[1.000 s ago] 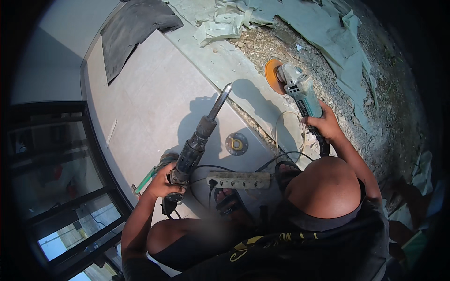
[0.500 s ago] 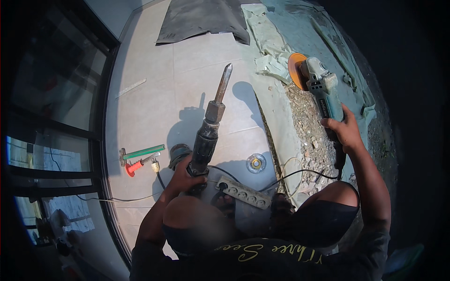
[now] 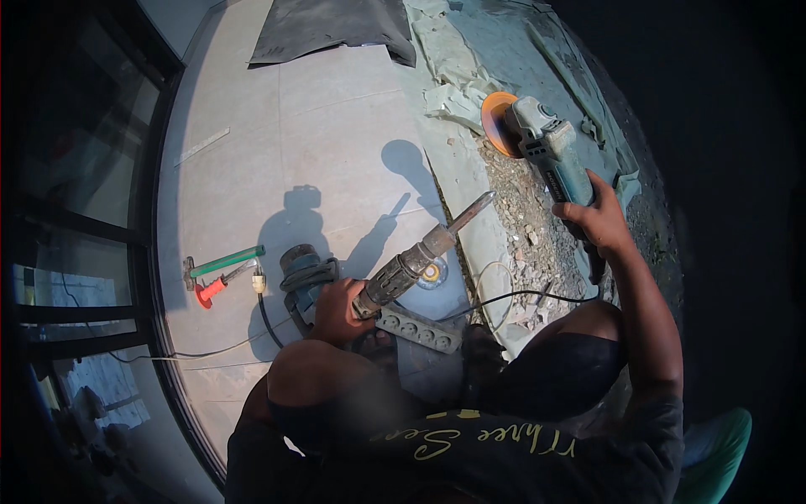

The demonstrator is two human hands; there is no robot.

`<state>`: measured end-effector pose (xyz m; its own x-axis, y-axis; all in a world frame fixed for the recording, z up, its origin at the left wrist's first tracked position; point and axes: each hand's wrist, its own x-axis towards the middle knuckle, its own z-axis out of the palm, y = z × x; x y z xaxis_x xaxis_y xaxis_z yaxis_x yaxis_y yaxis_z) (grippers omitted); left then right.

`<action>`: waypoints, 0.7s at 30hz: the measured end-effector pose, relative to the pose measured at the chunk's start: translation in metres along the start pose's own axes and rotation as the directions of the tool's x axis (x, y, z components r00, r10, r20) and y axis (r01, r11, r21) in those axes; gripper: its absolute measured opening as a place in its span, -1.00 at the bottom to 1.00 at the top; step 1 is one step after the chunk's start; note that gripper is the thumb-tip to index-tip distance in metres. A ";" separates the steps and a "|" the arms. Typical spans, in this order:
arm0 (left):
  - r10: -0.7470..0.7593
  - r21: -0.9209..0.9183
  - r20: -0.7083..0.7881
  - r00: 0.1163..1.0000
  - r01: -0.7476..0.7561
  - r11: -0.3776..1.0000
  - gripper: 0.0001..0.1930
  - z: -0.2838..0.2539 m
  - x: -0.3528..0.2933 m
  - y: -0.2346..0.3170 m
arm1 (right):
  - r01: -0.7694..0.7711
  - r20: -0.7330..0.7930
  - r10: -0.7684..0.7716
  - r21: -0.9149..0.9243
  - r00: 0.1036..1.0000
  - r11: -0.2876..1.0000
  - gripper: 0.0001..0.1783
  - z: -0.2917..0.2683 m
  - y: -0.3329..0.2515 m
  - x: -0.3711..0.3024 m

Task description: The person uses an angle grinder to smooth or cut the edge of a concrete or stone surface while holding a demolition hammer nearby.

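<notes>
My left hand point(image 3: 336, 309) is closed around the body of a demolition hammer point(image 3: 399, 275), just behind its dusty dark chuck. The pointed chisel bit point(image 3: 472, 212) slants up and to the right, over the border between tiles and rubble. On the right, my right hand point(image 3: 600, 220) grips an angle grinder point(image 3: 552, 155) held above the rubble, thumb across its teal-grey housing. An orange disc point(image 3: 495, 126) sits at the grinder's head, facing left. Partly behind the demolition hammer, a round grinding disc with a yellow centre point(image 3: 432, 273) lies on the tiles.
A multi-socket power strip point(image 3: 420, 329) lies before my knees, with cables running both ways. On the left are a green-handled hammer point(image 3: 228, 261), a chisel with a red guard point(image 3: 214, 291) and a loose plug point(image 3: 259, 282). Broken rubble point(image 3: 533, 252) borders the tiles point(image 3: 327, 126); a dark sheet point(image 3: 332, 29) lies far off.
The demolition hammer's bit has swung from nearly straight ahead to the right, with my left hand turning. My right hand still holds the grinder. The whole view has shifted slightly.
</notes>
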<state>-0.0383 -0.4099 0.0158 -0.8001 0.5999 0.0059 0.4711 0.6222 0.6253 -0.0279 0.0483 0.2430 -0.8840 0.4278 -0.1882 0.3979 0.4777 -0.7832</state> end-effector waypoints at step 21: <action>0.066 0.257 0.228 0.971 -0.126 0.958 -0.24 0.004 -0.022 0.012 | -0.245 -0.051 0.279 0.347 0.959 0.905 -0.25 0.033 0.167 -0.051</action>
<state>-0.0139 -0.4139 0.0198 -0.6615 0.7385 -0.1307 0.6472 0.6501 0.3980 0.0761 0.0810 0.1020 -0.7240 0.5827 -0.3691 0.4920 0.0612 -0.8684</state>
